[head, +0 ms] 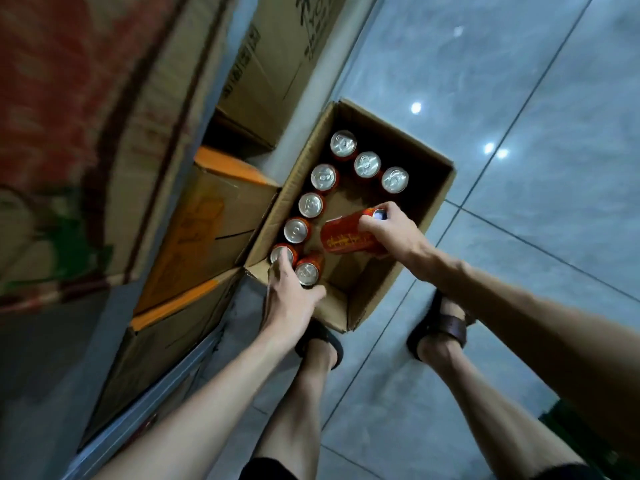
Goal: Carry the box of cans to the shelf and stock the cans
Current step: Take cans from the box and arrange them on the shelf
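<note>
The floor (519,98) is shiny grey tile, and stacked brown cartons (207,220) fill the shelf side on the left. An open cardboard box (429,202) sits on the floor right by the person's sandalled feet. Shiny can tops (311,204) stand upright along its left and far walls. The right hand (391,230) has its grip closed around a red can (349,239) — it lies tipped sideways. The left hand (291,299) curls around the nearest corner can (307,273), fingers on its sides.
</note>
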`<state>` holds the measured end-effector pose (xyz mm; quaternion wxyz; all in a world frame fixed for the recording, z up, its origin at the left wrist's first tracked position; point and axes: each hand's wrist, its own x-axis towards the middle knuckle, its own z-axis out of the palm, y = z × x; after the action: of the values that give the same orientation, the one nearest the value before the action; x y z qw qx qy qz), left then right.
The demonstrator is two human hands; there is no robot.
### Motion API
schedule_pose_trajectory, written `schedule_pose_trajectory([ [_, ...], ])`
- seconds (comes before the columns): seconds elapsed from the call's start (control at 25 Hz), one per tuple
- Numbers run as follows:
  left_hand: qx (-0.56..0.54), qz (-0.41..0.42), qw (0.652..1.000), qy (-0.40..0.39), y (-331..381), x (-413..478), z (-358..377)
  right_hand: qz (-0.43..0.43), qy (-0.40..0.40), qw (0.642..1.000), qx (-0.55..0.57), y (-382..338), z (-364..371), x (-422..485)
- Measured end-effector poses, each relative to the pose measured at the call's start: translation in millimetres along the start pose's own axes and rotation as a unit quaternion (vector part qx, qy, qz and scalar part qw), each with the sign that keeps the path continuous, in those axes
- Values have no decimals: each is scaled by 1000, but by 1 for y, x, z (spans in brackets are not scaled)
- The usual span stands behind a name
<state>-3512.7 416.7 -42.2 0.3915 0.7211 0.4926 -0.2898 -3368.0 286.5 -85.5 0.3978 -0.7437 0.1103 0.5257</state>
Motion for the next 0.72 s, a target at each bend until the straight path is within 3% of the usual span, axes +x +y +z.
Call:
schedule_pose_trajectory([
  [0.08,19,105,994,-2,37,-35,-21,-13,-21,998,60,-32,-31,-49],
  [0.2,85,283,955,14,105,-105,-60,-47,-57,990,120,-94,-80,-139],
  [0.28,84,335,938,37,148,-155,-92,-61,-77,987,128,-134,-107,-198],
  [0.48,88,378,918,86,245,-288,-201,-86,-104,984,119,-254,-153,-350],
  [0.72,-7,336,941,-48,288,-424,-329,-152,-216,962,-63,-382,-177,-499],
])
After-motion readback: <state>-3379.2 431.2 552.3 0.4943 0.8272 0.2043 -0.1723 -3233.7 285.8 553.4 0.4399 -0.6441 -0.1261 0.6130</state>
